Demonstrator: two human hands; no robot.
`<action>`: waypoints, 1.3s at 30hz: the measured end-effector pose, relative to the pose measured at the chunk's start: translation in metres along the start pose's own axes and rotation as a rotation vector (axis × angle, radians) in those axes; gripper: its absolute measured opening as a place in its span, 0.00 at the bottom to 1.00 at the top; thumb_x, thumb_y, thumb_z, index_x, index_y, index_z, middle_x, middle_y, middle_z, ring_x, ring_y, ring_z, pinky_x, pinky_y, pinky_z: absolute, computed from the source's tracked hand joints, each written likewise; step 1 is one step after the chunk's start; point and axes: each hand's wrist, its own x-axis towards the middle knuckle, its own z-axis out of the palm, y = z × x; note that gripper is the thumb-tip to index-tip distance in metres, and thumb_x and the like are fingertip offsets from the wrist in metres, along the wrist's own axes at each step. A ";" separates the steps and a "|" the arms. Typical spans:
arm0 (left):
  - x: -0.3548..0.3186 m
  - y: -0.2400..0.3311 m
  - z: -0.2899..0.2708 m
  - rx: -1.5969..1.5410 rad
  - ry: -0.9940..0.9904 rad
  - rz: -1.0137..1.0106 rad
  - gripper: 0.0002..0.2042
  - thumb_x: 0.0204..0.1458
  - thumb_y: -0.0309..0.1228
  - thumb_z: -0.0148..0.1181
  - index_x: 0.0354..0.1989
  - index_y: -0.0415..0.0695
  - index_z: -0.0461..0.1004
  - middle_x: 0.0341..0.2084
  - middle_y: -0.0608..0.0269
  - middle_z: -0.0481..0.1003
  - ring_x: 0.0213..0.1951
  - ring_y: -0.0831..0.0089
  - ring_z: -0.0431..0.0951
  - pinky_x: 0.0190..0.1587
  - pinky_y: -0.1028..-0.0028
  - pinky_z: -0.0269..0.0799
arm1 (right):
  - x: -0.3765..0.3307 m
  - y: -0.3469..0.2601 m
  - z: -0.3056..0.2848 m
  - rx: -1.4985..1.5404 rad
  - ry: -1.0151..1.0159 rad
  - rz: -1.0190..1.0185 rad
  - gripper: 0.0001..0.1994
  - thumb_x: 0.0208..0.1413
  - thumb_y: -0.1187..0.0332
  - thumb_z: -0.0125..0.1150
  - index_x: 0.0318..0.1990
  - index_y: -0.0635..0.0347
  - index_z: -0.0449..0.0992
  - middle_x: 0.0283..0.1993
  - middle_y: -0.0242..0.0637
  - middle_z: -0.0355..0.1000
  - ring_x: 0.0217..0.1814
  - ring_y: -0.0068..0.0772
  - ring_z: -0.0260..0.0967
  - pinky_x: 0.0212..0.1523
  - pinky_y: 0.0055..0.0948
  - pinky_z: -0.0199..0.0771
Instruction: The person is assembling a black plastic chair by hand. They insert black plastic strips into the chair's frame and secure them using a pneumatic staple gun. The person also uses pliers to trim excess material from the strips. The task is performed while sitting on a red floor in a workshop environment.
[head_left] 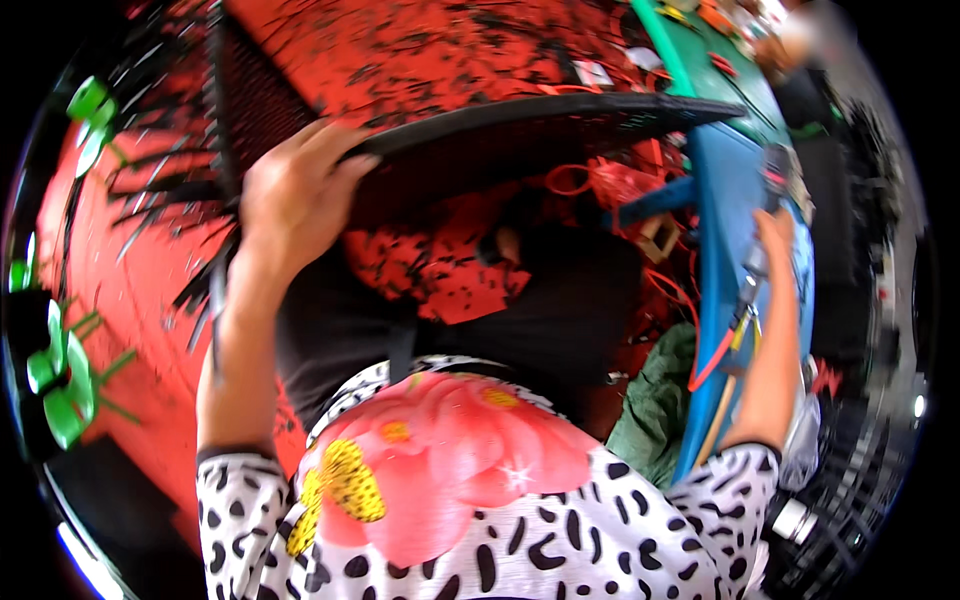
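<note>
Subject seated, patterned shirt [450, 470] nearest, dark trousers [570, 290] beyond it. Work piece: a black woven-looking panel [470, 130], lying across in front of the knees, its long curved edge running from the left hand toward the right. A second black wall meets it near that hand; loose black strips [165, 190] fan out at the left.

Hands: left hand [300, 190] lies on the panel where the walls meet, fingers bent over the edge; cannot tell whether it pinches. Right hand [774, 232] is wrapped around a grey-and-black tool [757, 262], held out to the right, well apart from the panel, above a blue worktop [715, 190]. Red and yellow tubes run from the tool's lower end. Green cloth [655, 400] bunched beside the worktop.

Farther: red floor [420, 50] scattered with dark scraps; a green stool [70, 390] at far left; a green worktop [715, 80] at upper right.
</note>
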 end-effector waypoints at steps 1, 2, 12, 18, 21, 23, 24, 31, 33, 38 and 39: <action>-0.002 -0.005 0.002 0.033 0.047 0.066 0.09 0.47 0.25 0.60 0.37 0.35 0.75 0.29 0.51 0.75 0.30 0.57 0.77 0.34 0.68 0.71 | -0.033 -0.037 -0.020 0.254 0.050 -0.052 0.14 0.44 0.60 0.66 0.24 0.61 0.73 0.19 0.33 0.68 0.18 0.25 0.67 0.20 0.30 0.65; -0.001 -0.005 0.002 0.030 0.054 0.044 0.09 0.47 0.26 0.60 0.36 0.36 0.75 0.29 0.52 0.75 0.31 0.56 0.76 0.34 0.67 0.71 | -0.048 -0.045 -0.043 0.304 0.047 -0.067 0.14 0.45 0.62 0.68 0.31 0.61 0.72 0.20 0.29 0.67 0.20 0.21 0.65 0.21 0.25 0.64; -0.001 -0.015 -0.001 -0.011 0.029 0.073 0.10 0.46 0.29 0.60 0.35 0.38 0.76 0.29 0.53 0.75 0.33 0.52 0.75 0.37 0.62 0.71 | -0.227 -0.269 -0.116 0.835 -0.491 -0.424 0.13 0.46 0.67 0.59 0.35 0.67 0.68 0.25 0.33 0.64 0.26 0.21 0.62 0.30 0.20 0.63; 0.000 -0.016 0.001 -0.016 0.005 0.064 0.09 0.45 0.29 0.60 0.35 0.39 0.76 0.29 0.53 0.76 0.35 0.52 0.75 0.38 0.61 0.71 | -0.278 -0.333 -0.101 0.961 -0.864 -0.408 0.12 0.37 0.70 0.62 0.30 0.65 0.70 0.25 0.35 0.68 0.24 0.23 0.66 0.28 0.23 0.67; 0.000 -0.017 0.003 -0.019 0.024 0.069 0.10 0.45 0.30 0.60 0.35 0.39 0.76 0.29 0.54 0.76 0.35 0.52 0.75 0.38 0.60 0.71 | -0.283 -0.345 -0.097 0.928 -0.966 -0.389 0.12 0.37 0.70 0.62 0.29 0.65 0.70 0.25 0.35 0.67 0.24 0.23 0.67 0.27 0.23 0.67; -0.001 -0.017 0.003 -0.013 0.031 0.064 0.10 0.45 0.30 0.60 0.35 0.40 0.76 0.28 0.54 0.76 0.35 0.52 0.75 0.38 0.60 0.71 | -0.286 -0.354 -0.095 0.915 -0.983 -0.375 0.11 0.37 0.70 0.62 0.29 0.65 0.70 0.25 0.34 0.67 0.24 0.23 0.67 0.27 0.23 0.67; -0.001 -0.017 0.004 -0.008 0.031 0.059 0.10 0.45 0.31 0.60 0.35 0.40 0.76 0.28 0.54 0.76 0.35 0.52 0.76 0.38 0.60 0.71 | -0.287 -0.357 -0.094 0.908 -0.975 -0.373 0.12 0.37 0.69 0.63 0.29 0.64 0.70 0.25 0.34 0.68 0.24 0.22 0.67 0.27 0.22 0.66; 0.001 -0.016 0.002 0.005 0.013 0.039 0.10 0.44 0.31 0.60 0.34 0.40 0.77 0.28 0.52 0.76 0.35 0.51 0.76 0.38 0.59 0.71 | -0.282 -0.362 -0.091 0.860 -0.995 -0.392 0.13 0.38 0.68 0.63 0.31 0.65 0.69 0.24 0.34 0.67 0.23 0.22 0.67 0.26 0.23 0.66; 0.002 -0.016 0.004 0.012 0.006 0.039 0.10 0.44 0.31 0.60 0.34 0.40 0.77 0.28 0.52 0.76 0.35 0.51 0.76 0.38 0.59 0.71 | -0.284 -0.364 -0.092 0.870 -0.977 -0.372 0.12 0.39 0.68 0.62 0.30 0.64 0.70 0.24 0.34 0.67 0.22 0.22 0.67 0.25 0.23 0.67; 0.001 -0.013 0.004 0.000 0.013 0.015 0.10 0.44 0.31 0.60 0.34 0.40 0.77 0.27 0.51 0.76 0.35 0.51 0.76 0.39 0.58 0.71 | -0.281 -0.371 -0.100 0.752 -0.990 -0.374 0.11 0.42 0.68 0.61 0.32 0.65 0.70 0.22 0.35 0.67 0.22 0.22 0.67 0.25 0.23 0.67; 0.001 -0.014 0.005 -0.006 0.025 0.015 0.10 0.44 0.31 0.60 0.34 0.40 0.77 0.27 0.51 0.76 0.35 0.51 0.76 0.39 0.58 0.71 | -0.279 -0.371 -0.100 0.726 -1.000 -0.386 0.11 0.43 0.68 0.60 0.32 0.65 0.70 0.22 0.35 0.67 0.22 0.22 0.67 0.25 0.24 0.67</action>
